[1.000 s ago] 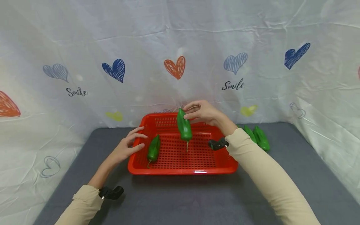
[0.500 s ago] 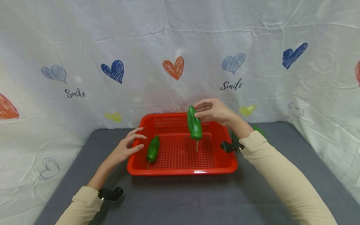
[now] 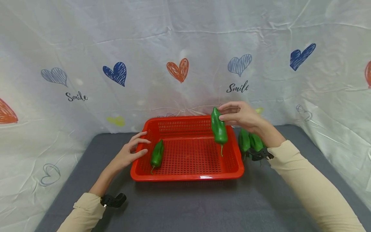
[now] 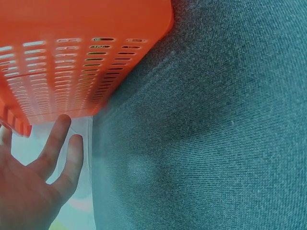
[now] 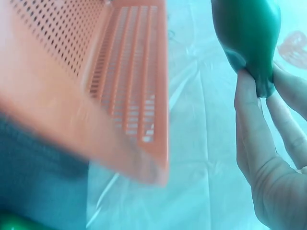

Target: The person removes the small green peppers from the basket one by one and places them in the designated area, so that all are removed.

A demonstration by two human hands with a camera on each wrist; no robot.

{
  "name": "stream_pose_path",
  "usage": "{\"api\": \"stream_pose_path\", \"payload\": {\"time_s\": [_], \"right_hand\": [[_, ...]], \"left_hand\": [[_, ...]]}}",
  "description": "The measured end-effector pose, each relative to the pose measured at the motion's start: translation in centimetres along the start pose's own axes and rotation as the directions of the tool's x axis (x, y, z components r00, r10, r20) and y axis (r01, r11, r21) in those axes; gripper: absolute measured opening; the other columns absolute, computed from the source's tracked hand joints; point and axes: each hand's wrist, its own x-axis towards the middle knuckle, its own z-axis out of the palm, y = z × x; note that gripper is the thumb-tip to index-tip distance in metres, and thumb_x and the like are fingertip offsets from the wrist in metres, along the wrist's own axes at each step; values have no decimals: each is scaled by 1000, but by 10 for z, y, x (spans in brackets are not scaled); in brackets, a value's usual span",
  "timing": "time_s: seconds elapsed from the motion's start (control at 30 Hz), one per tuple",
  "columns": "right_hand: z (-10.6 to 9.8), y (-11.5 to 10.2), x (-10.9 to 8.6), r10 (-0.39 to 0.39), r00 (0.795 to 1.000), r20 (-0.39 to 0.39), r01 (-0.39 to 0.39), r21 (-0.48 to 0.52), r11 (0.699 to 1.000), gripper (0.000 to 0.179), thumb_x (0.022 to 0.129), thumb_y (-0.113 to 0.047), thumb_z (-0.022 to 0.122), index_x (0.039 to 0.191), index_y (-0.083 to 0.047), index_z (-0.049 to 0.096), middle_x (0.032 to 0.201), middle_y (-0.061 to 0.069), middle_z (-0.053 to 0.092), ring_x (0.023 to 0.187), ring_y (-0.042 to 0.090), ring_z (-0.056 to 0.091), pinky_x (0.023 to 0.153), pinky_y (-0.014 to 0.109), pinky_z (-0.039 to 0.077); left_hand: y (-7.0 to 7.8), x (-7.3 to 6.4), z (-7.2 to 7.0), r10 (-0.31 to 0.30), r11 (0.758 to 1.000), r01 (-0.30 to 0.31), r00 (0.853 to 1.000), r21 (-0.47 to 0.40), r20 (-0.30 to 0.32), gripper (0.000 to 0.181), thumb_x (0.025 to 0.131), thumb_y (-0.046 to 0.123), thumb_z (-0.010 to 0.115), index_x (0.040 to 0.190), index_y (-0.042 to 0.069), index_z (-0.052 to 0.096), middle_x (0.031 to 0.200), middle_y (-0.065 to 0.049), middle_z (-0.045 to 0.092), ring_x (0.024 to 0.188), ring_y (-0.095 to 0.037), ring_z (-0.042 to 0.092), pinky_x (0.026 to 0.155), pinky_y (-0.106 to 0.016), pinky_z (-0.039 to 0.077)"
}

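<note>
Green pepper (image 3: 219, 127) pinched by its stemless tip in right hand (image 3: 243, 116), raised at right end of red basket (image 3: 185, 177); left hand (image 3: 131, 151) fingers spread at left rim, contact unclear; second pepper (image 3: 157, 154) inside, left; two more peppers (image 3: 244, 140) right of basket on grey table (image 3: 185, 206)

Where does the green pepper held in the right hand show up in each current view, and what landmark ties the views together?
Head: the held pepper is right of centre, pinched by the right hand.
Left wrist: not seen in this picture.
Right wrist: the held pepper is right of centre, cut off by the top edge.
Shared landmark: the red basket, central in the head view, at upper left in both wrist views.
</note>
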Motion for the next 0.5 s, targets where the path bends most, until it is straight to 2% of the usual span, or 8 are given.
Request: {"api": "stream_pose_path", "payload": {"time_s": [0.27,0.5], "right_hand": [[-25,6,-18,9,999,-46,-9,-8,1000,38,92,4,72,129,5,62,117,6,70,102,21,68,88,39,55],[-47,15,-33,-6,997,-80,5,-5,1000,33,92,4,72,124,0,67,113,5,71,100,20,68,86,36,56]], "left_hand": [[1,0,0,-2,1000,2,1000,4,-3,29,99,3,65,128,2,64,161,-13,29,147,-37,19,102,-73,28],[2,1,1,2,1000,-2,1000,8,-3,30,98,3,65,128,1,63,161,-14,29,147,-37,19,102,-74,28]]}}
